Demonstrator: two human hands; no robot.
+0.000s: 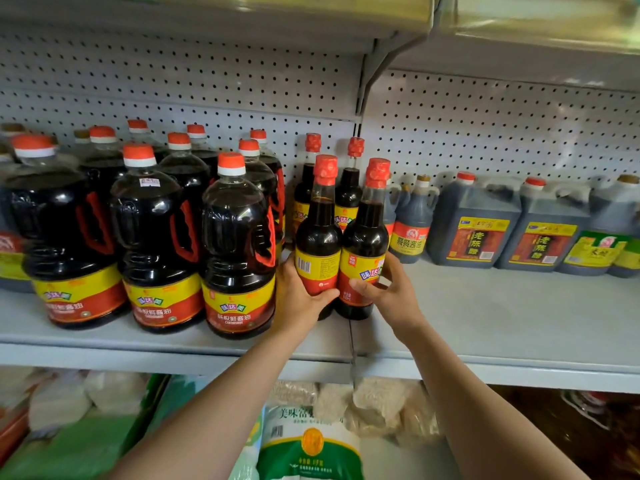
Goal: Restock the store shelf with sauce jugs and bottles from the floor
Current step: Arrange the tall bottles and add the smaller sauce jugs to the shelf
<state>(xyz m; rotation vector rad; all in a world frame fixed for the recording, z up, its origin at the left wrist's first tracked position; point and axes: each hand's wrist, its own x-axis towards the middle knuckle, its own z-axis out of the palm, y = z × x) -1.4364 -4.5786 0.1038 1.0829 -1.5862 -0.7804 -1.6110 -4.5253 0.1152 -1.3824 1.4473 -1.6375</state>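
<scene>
On the left of the grey metal shelf (485, 317) stands a block of large clear plastic jugs of dark sauce with red caps and red handles (159, 244), packed side by side in rows back to the pegboard. Just right of them, the left hand (298, 296) curls its fingers and thumb round the lower label of a slim dark sauce bottle with a red cap (318, 237). The right hand (391, 292) wraps a matching second slim bottle (365, 240) the same way, thumb across the yellow-and-red label. The two bottles touch, upright, their bases at or just above the shelf; I cannot tell which. Two more like bottles (346, 188) stand behind them. Further right sit grey squarish vinegar jugs with yellow labels (474, 223).

This looks like the placing step: both bottles are being set in front of the back pair. The next move likely calls for seating them flat, nudging them snug against the row, then releasing both grips without tipping them.
</scene>
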